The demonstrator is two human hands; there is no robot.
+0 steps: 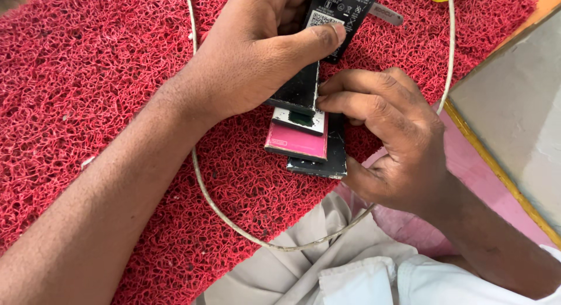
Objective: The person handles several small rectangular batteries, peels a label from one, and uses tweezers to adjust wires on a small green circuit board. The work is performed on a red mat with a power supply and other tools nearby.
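Your left hand (257, 53) grips a black flat battery (342, 12), thumb pressed across its label; your right hand (388, 135) pinches the edge of a small stack of flat phone parts (307, 135), a pink piece showing among black ones; the stack lies on a red looped mat (87, 77); a white cable (216, 205) curves around it.

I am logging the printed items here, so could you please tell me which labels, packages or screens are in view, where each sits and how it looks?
Black label panel: top centre, under the left hand's thumb; rectangular, black with white print and a small white code square.
Pink label: centre, on the stacked flat pieces by the right hand; rectangular, magenta.
White patch: just above the pink label; white with a dark green middle.
No screens seen.
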